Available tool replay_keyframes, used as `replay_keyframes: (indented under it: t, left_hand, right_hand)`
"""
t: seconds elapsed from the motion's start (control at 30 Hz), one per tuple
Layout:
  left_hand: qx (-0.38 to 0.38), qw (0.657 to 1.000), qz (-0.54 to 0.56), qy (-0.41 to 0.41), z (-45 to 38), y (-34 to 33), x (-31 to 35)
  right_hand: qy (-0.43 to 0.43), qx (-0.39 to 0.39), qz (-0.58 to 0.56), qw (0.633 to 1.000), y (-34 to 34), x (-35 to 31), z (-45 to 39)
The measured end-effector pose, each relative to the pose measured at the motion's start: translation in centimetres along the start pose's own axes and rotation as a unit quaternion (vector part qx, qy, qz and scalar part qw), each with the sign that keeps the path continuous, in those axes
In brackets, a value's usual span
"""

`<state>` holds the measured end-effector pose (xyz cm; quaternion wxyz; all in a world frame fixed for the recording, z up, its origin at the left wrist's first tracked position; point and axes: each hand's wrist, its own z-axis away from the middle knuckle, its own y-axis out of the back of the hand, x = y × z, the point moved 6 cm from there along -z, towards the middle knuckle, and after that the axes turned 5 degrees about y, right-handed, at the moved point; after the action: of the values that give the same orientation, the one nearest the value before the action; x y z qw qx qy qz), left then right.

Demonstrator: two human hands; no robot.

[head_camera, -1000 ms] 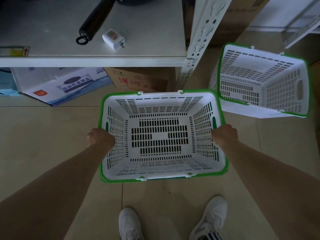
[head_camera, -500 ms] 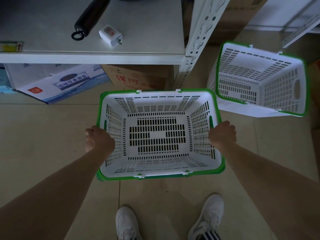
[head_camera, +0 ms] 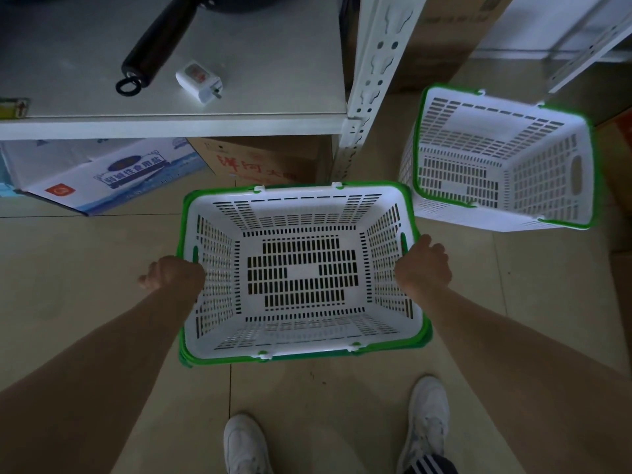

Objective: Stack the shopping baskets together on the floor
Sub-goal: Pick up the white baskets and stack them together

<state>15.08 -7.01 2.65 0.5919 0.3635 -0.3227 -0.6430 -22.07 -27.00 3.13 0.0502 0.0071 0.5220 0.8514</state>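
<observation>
I hold a white shopping basket with a green rim (head_camera: 301, 331) in front of me, low over the tiled floor. My left hand (head_camera: 171, 275) grips its left side and my right hand (head_camera: 424, 268) grips its right side. A darker green rim of another basket (head_camera: 184, 358) shows just under its near corners, so the held basket sits nested in or right above that one. A second white and green basket (head_camera: 499, 165) stands on the floor at the right, apart from the held one.
A grey metal shelf (head_camera: 171, 126) with a white slotted post (head_camera: 372, 80) stands ahead; a black handle (head_camera: 154, 46) and a white charger (head_camera: 198, 80) lie on it. Cardboard boxes (head_camera: 109, 172) sit underneath. My white shoes (head_camera: 244, 446) stand behind the basket.
The held basket has sunk lower and slightly left. A darker green rim now shows beneath its near edge. Both hands keep their grip on the sides.
</observation>
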Motion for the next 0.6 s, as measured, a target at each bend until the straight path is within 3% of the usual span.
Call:
replay_keyframes:
  t: [0.07, 0.13, 0.23, 0.37, 0.47, 0.6]
  left_hand:
    - [0.013, 1.000, 0.025, 0.004, 0.4, 0.5, 0.6]
    - [0.073, 0.996, 0.029, -0.029, 1.9, 0.9, 2.1]
    - [0.145, 0.965, 0.071, -0.207, 6.5, 0.4, 5.8]
    - [0.029, 0.928, 0.094, -0.359, 12.8, -3.4, 10.1]
    - [-0.067, 0.916, 0.047, -0.394, 16.6, -6.7, 13.2]
    - [-0.140, 0.895, 0.103, -0.411, 21.2, -9.3, 18.0]
  right_hand:
    - [0.005, 0.008, 0.012, 1.000, 0.3, 0.1, -0.2]
    - [0.011, 0.015, 0.028, 0.999, 0.6, 0.1, -0.5]
    - [0.033, 0.034, 0.040, 0.998, 1.2, -0.1, -0.8]
    - [0.068, 0.063, 0.061, 0.994, 2.3, -0.3, -1.2]
    - [0.082, 0.061, 0.069, 0.992, 2.9, 0.1, -1.6]
    - [0.132, 0.038, 0.063, 0.989, 3.4, 1.2, -3.3]
